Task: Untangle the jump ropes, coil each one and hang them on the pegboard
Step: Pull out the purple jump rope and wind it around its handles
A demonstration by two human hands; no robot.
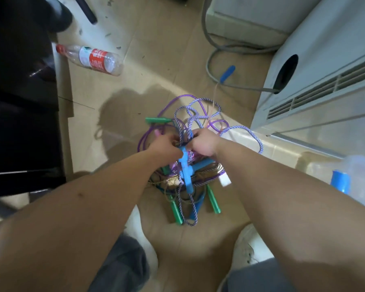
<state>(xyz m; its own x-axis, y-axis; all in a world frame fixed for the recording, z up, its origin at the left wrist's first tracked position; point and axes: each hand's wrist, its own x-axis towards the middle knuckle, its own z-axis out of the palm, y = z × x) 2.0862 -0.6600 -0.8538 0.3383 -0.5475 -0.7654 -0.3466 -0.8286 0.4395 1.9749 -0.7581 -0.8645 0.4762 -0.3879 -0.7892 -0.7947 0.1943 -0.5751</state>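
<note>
While arms reach down, both hands (167, 144) grip tangled ropes (190, 121).

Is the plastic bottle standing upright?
No, the plastic bottle lies on its side on the floor, up and left of the rope tangle.

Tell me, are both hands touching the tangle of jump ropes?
Touching. The head view shows the left hand and right hand gripping cords atop the tangle of jump ropes, fingers curled around them.
</note>
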